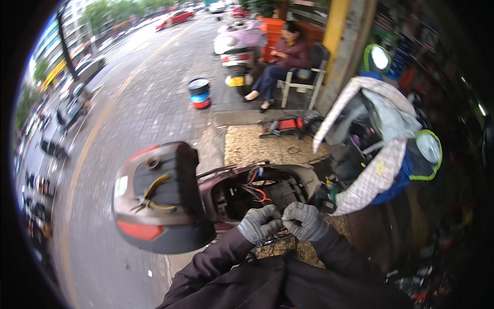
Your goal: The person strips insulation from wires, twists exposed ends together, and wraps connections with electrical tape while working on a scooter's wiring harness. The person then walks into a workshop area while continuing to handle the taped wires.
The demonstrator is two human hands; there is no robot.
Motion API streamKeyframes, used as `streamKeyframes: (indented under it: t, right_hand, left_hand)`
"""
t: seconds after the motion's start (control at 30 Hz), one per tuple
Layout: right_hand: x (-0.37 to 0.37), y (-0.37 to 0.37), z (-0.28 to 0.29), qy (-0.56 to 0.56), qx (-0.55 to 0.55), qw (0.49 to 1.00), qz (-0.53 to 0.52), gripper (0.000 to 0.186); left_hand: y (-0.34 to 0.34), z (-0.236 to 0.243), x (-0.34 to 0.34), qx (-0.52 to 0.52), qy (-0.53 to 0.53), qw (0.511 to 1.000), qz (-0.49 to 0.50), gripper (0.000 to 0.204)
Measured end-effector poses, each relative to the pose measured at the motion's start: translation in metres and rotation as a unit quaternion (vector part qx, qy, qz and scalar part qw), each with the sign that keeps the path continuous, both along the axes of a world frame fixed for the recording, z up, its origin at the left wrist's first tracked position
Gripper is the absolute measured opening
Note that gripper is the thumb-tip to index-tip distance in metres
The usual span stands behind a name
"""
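Observation:
Both my hands wear grey knit gloves and meet over the open under-seat compartment [267, 193] of an electric scooter. My left hand [259, 222] and my right hand [304, 220] are closed with fingertips together, pinching something small between them that I cannot make out. Red and orange wires [256, 191] lie loose inside the compartment just beyond my hands. The scooter's seat [159, 198] is flipped up to the left, its dark underside facing me with a yellow spring and latch.
The scooter's front [381, 144] is wrapped in a quilted windshield cover with mirrors. A red and black tool [285, 125] lies on the paving beyond. A person sits on a chair [303, 77] by another scooter. A bucket [199, 92] stands on the road.

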State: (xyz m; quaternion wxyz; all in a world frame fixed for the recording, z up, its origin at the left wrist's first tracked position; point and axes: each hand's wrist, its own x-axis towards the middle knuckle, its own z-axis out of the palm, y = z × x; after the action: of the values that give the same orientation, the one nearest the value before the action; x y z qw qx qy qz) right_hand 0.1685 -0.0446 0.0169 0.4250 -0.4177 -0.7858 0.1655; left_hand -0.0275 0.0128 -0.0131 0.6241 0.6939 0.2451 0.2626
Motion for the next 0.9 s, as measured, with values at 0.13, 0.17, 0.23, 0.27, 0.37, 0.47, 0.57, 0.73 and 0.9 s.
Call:
streamKeyframes:
  t: [0.13,0.17,0.23,0.27,0.37,0.47,0.57,0.73,0.9]
  right_hand:
    - [0.017,-0.018,-0.002,0.044,0.020,0.999,-0.026,0.010]
    - [0.023,-0.023,-0.004,0.054,0.059,0.996,-0.033,0.008]
    - [0.039,-0.038,-0.007,0.032,0.013,0.996,-0.080,0.006]
    - [0.047,-0.040,-0.009,0.057,0.008,0.995,-0.076,0.006]
    - [0.082,-0.062,-0.015,0.039,-0.003,0.989,-0.143,0.010]
    - [0.107,-0.080,-0.024,0.013,-0.010,0.978,-0.210,0.010]
    - [0.141,-0.097,-0.033,0.035,-0.028,0.965,-0.258,0.010]
    - [0.203,-0.126,-0.040,0.049,0.009,0.946,-0.322,0.011]
    - [0.256,-0.157,-0.041,0.076,-0.010,0.932,-0.355,0.013]
  left_hand:
    - [-0.004,0.006,0.015,0.020,0.013,0.999,-0.027,0.007]
    - [-0.002,0.007,0.028,0.097,-0.018,0.994,-0.036,0.005]
    - [-0.010,0.008,0.048,-0.118,-0.070,0.988,-0.064,0.011]
    - [-0.011,0.010,0.058,-0.073,-0.046,0.994,-0.064,0.008]
    - [-0.019,0.013,0.103,0.081,0.019,0.993,-0.088,0.014]
    - [-0.024,0.014,0.142,0.360,0.076,0.927,-0.075,0.013]
    - [-0.036,0.009,0.183,0.420,0.085,0.902,-0.059,0.017]
    - [-0.045,-0.011,0.266,0.266,0.046,0.944,-0.191,0.022]
    - [-0.059,-0.018,0.321,0.273,0.079,0.928,-0.241,0.027]
